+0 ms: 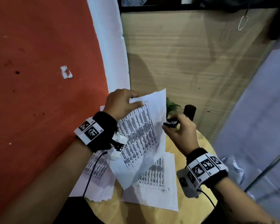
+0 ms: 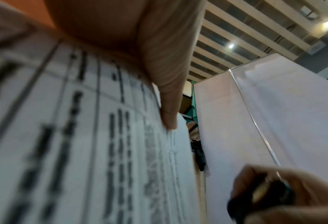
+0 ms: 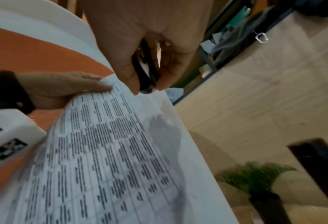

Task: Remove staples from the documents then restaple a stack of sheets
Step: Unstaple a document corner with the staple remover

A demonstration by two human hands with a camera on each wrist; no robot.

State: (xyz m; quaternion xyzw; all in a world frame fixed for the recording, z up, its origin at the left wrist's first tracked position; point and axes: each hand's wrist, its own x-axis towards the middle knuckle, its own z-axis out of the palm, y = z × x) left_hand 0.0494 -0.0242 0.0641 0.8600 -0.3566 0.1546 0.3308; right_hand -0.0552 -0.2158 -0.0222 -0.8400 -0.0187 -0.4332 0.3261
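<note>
Right hand (image 3: 140, 37) gripping black staple remover (image 3: 145, 72), above printed sheet (image 3: 109, 151)

A small green plant (image 1: 172, 105) sits at the far edge of the round yellow table (image 1: 171, 143), a dark cylinder (image 1: 190, 110) just beside it on the right. Past the table there's pale wood-grain floor (image 1: 192, 62), and a metal clip (image 1: 242, 21) lies out on it, well apart from everything. Orange carpet (image 1: 39, 70) fills the left, with a crumpled white scrap (image 1: 66, 72) resting on it. Over on the right, a pale partition panel (image 1: 257, 110) rises
</note>
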